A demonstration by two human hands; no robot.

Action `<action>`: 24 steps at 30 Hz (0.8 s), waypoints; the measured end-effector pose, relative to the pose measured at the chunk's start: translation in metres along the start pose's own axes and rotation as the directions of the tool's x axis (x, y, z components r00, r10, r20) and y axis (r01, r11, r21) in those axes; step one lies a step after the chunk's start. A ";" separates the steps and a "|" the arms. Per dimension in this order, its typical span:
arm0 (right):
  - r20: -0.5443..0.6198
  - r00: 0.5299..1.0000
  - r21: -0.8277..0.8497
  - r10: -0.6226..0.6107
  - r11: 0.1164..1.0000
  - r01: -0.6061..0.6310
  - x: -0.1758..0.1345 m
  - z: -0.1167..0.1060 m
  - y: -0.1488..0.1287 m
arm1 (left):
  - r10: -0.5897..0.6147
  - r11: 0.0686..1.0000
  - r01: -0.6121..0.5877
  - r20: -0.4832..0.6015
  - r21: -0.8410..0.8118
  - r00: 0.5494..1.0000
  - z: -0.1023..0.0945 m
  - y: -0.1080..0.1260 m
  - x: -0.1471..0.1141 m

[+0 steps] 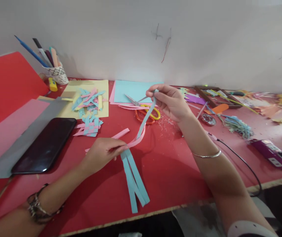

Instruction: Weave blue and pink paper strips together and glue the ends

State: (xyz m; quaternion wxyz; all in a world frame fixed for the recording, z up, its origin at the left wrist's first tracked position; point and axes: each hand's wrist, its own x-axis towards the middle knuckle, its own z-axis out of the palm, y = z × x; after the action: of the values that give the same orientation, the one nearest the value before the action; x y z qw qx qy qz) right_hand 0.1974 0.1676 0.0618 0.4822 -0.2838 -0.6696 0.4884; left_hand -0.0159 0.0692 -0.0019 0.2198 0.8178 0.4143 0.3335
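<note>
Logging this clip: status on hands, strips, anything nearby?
Left hand pinching pink and blue paper strips. Right hand holding a blue strip aloft. Scissors lie beyond, partly behind that strip.

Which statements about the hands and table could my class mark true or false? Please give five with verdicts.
1. The left hand pinches flat light-blue and pink paper strips. True.
2. The right hand holds metal scissors with orange and yellow handles. False: it holds the end of a long light-blue paper strip; the scissors lie farther back.
3. A flat black smartphone lies left of the left hand. True.
4. The white patterned pen cup stands at the table's right end. False: it stands at the left, near the wall.
5. Small coloured paper pieces lie on a pale-yellow sheet. True.
</note>
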 end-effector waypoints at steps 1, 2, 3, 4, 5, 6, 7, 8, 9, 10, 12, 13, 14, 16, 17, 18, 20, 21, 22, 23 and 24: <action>0.027 1.000 0.032 0.006 0.999 -0.007 -0.001 0.001 0.000 | 0.054 0.996 -0.053 -0.016 0.079 0.998 0.001 -0.001 0.000; 0.051 0.999 0.061 0.007 0.998 -0.010 -0.002 0.001 0.000 | 0.111 0.982 -0.105 -0.034 0.155 0.993 0.001 -0.002 0.000; 0.070 0.998 0.082 0.005 0.997 -0.011 -0.003 0.001 0.000 | 0.166 0.963 -0.151 -0.050 0.224 0.985 0.001 -0.002 0.000; 0.084 0.996 0.091 0.003 0.996 -0.011 -0.003 0.001 0.000 | 0.212 0.942 -0.187 -0.063 0.279 0.975 0.001 -0.002 0.000; 0.095 0.995 0.088 0.003 0.996 -0.011 -0.004 0.001 -0.001 | 0.248 0.924 -0.212 -0.075 0.318 0.966 0.001 -0.002 0.000; 0.104 0.995 0.076 0.006 0.997 -0.014 -0.004 0.000 -0.001 | 0.269 0.913 -0.226 -0.083 0.338 0.960 0.001 -0.002 0.000; 0.108 0.994 0.060 0.008 0.998 -0.015 -0.005 -0.001 -0.001 | 0.273 0.911 -0.227 -0.090 0.345 0.958 0.001 -0.002 0.000; 0.111 0.994 0.045 0.010 0.999 -0.015 -0.005 -0.001 -0.002 | 0.267 0.914 -0.221 -0.096 0.339 0.959 0.001 -0.002 -0.001; 0.113 0.993 0.035 0.010 0.999 -0.014 -0.005 0.000 -0.003 | 0.257 0.921 -0.211 -0.105 0.327 0.961 0.001 -0.001 -0.001; 0.121 0.993 0.029 0.008 1.000 -0.012 -0.006 0.001 -0.004 | 0.245 0.929 -0.199 -0.115 0.311 0.963 0.001 -0.001 -0.001; 0.165 0.986 0.013 0.005 1.000 -0.008 -0.007 0.007 -0.006 | 0.227 0.942 -0.183 -0.134 0.280 0.965 0.001 -0.001 -0.001; 0.196 0.981 0.001 0.003 1.000 -0.003 -0.008 0.011 -0.008 | 0.222 0.946 -0.178 -0.140 0.270 0.965 0.002 -0.001 -0.001; 0.231 0.973 -0.017 -0.001 1.000 0.006 -0.009 0.015 -0.010 | 0.218 0.949 -0.175 -0.145 0.264 0.965 0.002 -0.001 -0.002; 0.294 0.956 -0.071 -0.020 0.997 0.043 -0.012 0.025 -0.014 | 0.209 0.953 -0.162 -0.169 0.255 0.963 0.002 0.000 -0.002; 0.324 0.946 -0.104 -0.034 0.992 0.071 -0.013 0.030 -0.016 | 0.206 0.956 -0.156 -0.189 0.250 0.960 0.002 0.000 -0.001; 0.349 0.936 -0.140 -0.048 0.985 0.103 -0.015 0.034 -0.018 | 0.202 0.958 -0.149 -0.208 0.245 0.957 0.002 0.001 -0.001; 0.381 0.922 -0.222 -0.076 0.960 0.171 -0.018 0.042 -0.021 | 0.196 0.962 -0.140 -0.234 0.237 0.952 0.001 0.002 -0.002; 0.383 0.919 -0.264 -0.095 0.942 0.207 -0.020 0.044 -0.023 | 0.191 0.963 -0.135 -0.237 0.234 0.953 0.000 0.003 -0.002; 0.374 0.920 -0.306 -0.116 0.921 0.241 -0.021 0.046 -0.025 | 0.183 0.964 -0.127 -0.234 0.232 0.955 0.000 0.003 -0.002; 0.359 0.923 -0.347 -0.141 0.897 0.273 -0.023 0.048 -0.026 | 0.172 0.967 -0.119 -0.230 0.226 0.958 0.000 0.004 -0.002; 0.340 0.925 -0.385 -0.172 0.871 0.303 -0.024 0.049 -0.027 | 0.162 0.970 -0.112 -0.227 0.217 0.961 -0.001 0.004 -0.003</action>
State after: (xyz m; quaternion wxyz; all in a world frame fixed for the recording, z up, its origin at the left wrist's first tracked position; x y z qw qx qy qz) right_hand 0.1636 0.1188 0.0757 0.3590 -0.2219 -0.8551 0.3012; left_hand -0.0155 0.0650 0.0002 0.0599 0.8157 0.4119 0.4017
